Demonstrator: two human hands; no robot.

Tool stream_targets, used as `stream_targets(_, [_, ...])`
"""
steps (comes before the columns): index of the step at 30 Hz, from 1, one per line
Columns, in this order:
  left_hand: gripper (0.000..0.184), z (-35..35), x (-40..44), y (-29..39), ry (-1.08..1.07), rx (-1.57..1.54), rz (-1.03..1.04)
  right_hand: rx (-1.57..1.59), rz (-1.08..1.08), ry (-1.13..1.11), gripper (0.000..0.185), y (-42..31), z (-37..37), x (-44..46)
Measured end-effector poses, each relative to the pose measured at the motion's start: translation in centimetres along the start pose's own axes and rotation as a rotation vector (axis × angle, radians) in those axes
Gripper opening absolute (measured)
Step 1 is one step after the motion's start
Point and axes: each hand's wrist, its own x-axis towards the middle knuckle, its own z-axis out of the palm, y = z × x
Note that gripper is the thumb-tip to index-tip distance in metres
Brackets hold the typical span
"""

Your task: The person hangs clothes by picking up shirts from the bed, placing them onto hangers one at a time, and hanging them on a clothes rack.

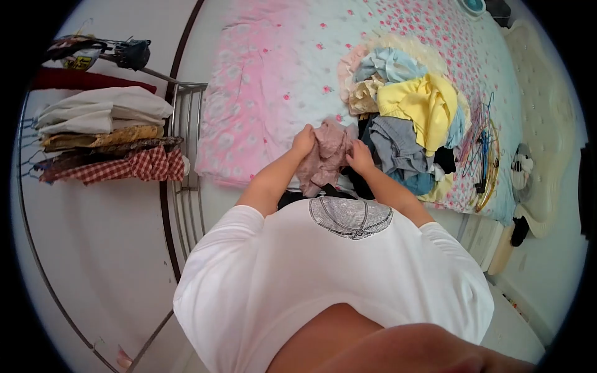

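A dusty-pink garment [329,146] is stretched between my two hands at the near edge of the bed. My left hand [303,141] grips its left side, fingers closed on the cloth. On the other side my right hand [359,156] pinches the fabric. The garment's exact kind cannot be made out in its folds. Just right of my right hand lies a heap of clothes, with a yellow sweater [423,105] on top, a grey knit garment [398,146] below it and a light blue ruffled piece [392,64] behind.
A bed with a pink and pale floral sheet [261,93] lies ahead. Several hangers [488,152] rest on it at right, near the tufted headboard [541,118]. At left, a metal rack [189,133] holds hung clothes, including a red checked garment [118,168].
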Motion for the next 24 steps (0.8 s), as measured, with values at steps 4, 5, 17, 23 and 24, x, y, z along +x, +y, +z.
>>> stream_targets(4, [0.016, -2.1, -0.5, 4.7, -0.025, -0.392, 0.253, 0.051, -0.119, 0.221, 0.062, -2.6, -0.6, 0.3])
stream_targets(5, [0.014, -3.5, -1.4, 6.7, -0.044, -0.47, 0.317, 0.117, -0.125, 0.247, 0.058, -3.0, -0.9, 0.5])
stream_targets(17, [0.026, -14.3, -7.9, 13.7, 0.338, -0.047, 0.613, 0.677, -0.195, 0.309, 0.025, -8.3, -12.9, 3.1])
stream_targets(23, [0.023, -18.3, -8.3, 15.4, 0.337, 0.06, 0.628, 0.451, -0.297, 0.429, 0.027, -11.3, -20.6, 1.6])
stream_targets(24, [0.022, -18.7, -8.4, 15.7, 0.312, 0.033, 0.594, 0.379, -0.317, 0.486, 0.027, -11.0, -20.8, 1.4])
